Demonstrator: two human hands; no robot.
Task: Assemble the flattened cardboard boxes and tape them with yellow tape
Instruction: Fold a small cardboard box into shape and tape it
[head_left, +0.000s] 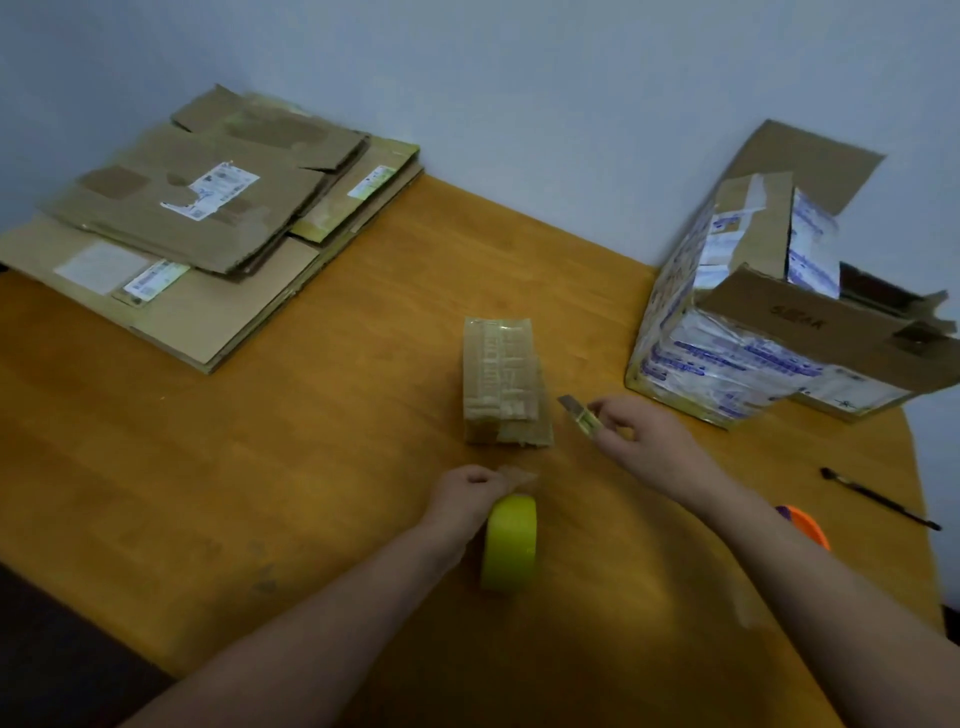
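Yellow tape roll (510, 543) stands on its edge on the wooden table (311, 467), right by your left hand (470, 493). Your left fingers are curled and pinch the tape end (519, 475) pulled off the roll. Your right hand (639, 434) holds a small cutter (579, 413) with its blade out, just beside the small taped box (501, 382) in the middle. The stack of flat cardboard boxes (192, 223) lies at the far left corner. A big open box (753, 322) stands far right. A pen (878, 498) and an orange thing (808, 525) lie by your right arm.
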